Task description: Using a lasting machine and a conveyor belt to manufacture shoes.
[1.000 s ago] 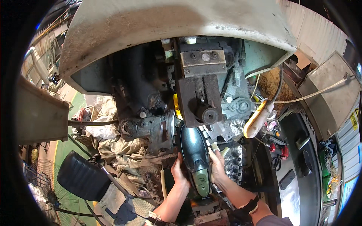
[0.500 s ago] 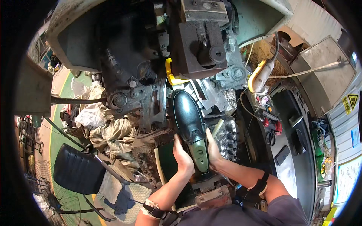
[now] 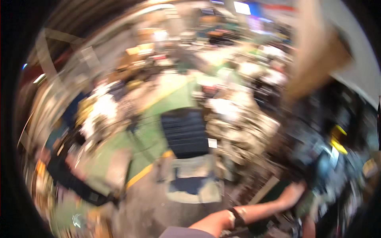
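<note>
Motion smears the whole view, and the hands are at its lower right. My left hand point(image 3: 294, 192) reaches in beside a dark shoe on a green last point(image 3: 320, 171), at the front of the machine. Its fingers are too blurred to show their grip. Part of my right hand point(image 3: 313, 208) shows on the other side of the green part, just above its forearm; its fingers cannot be made out. A yellow machine part point(image 3: 338, 141) lies beyond the shoe.
A black-backed chair point(image 3: 185, 133) with a pale seat pad stands in the middle, on green floor with yellow lines. Piled beige cloth or sacks point(image 3: 242, 135) lie between chair and machine. A person in dark clothing point(image 3: 71, 176) is blurred at the left.
My view has swung sharply left, so the machine, shoe and hands now sit at the lower right. Both hands held the shoe on its last before; blur hides their grip now.
</note>
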{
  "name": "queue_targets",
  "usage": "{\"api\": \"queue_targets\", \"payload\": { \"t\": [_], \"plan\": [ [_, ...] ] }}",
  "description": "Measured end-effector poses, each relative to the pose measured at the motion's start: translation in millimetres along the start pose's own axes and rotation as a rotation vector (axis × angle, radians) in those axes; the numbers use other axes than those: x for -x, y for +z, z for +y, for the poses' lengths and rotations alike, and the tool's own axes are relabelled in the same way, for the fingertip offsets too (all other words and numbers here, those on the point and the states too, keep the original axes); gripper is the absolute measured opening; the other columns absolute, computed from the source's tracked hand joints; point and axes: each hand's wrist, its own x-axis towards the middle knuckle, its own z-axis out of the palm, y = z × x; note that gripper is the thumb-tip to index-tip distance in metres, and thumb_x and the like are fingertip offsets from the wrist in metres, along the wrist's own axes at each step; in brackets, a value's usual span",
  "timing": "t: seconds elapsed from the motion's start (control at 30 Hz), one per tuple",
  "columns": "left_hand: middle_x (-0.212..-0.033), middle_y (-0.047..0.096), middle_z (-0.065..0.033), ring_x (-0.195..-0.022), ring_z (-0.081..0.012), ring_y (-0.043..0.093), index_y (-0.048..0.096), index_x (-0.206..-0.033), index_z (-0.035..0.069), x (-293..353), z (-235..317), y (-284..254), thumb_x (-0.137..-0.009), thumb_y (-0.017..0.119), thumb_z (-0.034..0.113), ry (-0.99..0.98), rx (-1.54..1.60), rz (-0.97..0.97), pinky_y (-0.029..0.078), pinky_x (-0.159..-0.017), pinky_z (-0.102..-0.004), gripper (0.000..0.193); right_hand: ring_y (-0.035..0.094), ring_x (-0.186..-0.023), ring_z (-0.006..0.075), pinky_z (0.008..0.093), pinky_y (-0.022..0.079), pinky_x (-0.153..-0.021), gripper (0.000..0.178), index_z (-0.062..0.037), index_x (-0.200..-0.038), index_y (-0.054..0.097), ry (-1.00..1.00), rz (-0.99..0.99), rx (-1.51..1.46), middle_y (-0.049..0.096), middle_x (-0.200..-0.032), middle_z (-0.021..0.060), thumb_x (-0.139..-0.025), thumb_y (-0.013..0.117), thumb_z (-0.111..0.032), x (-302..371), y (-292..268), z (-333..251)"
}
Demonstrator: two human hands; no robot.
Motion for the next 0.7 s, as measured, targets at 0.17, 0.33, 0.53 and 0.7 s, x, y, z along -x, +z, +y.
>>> {"api": "queue_targets", "payload": {
  "t": [0.17, 0.33, 0.53, 0.7],
  "plan": [
    [-0.102, 0.068, -0.0064, -0.09, -0.0118, 0.065, 0.064, -0.118, 0.003, 68.2, -62.2, -82.8, -0.099, 0.061, 0.035, -0.044, 0.387, 0.106, 0.053, -0.082, -0.0318, 0.037, 0.068, -0.091, 0.0292, 0.0386, 0.055, -0.078, 0.044, -0.0065, -0.142, 0.052, -0.046, 0.181, 0.66, 0.069, -0.114, 0.0149, -0.1, 0.059, -0.02, 62.0, -73.7, -41.8],
    [-0.085, 0.071, -0.0061, -0.077, -0.0159, 0.067, 0.069, -0.107, 0.005, 247.6, -187.3, -142.3, -0.093, 0.061, 0.039, -0.387, 0.168, 0.721, 0.054, -0.072, -0.0346, 0.038, 0.068, -0.089, 0.0297, 0.0376, 0.054, -0.08, 0.047, -0.0054, -0.144, 0.049, -0.356, -0.039, 1.476, 0.069, -0.116, 0.0198, -0.101, 0.058, -0.024, 83.6, -48.0, -67.9],
    [-0.11, 0.07, -0.0197, -0.107, -0.0385, 0.066, 0.072, -0.106, 0.005, 555.3, -273.2, -109.6, -0.085, 0.055, 0.044, -1.222, -0.319, 0.645, 0.051, -0.092, -0.0478, 0.047, 0.064, -0.092, 0.0354, 0.0426, 0.049, -0.08, 0.061, -0.0118, -0.155, 0.033, -0.856, -0.224, 1.306, 0.068, -0.118, 0.0203, -0.102, 0.056, -0.032, 107.8, -5.6, -77.8],
    [-0.112, 0.07, -0.0219, -0.111, -0.0391, 0.065, 0.072, -0.108, 0.004, 709.7, -244.5, -49.1, -0.08, 0.06, 0.037, -1.41, -0.512, 0.287, 0.052, -0.092, -0.0471, 0.045, 0.064, -0.102, 0.041, 0.0432, 0.051, -0.085, 0.082, -0.0014, -0.153, 0.03, -0.543, -0.09, 1.333, 0.067, -0.115, 0.026, -0.094, 0.064, -0.048, 113.7, 32.0, -77.7]
  ]
}}
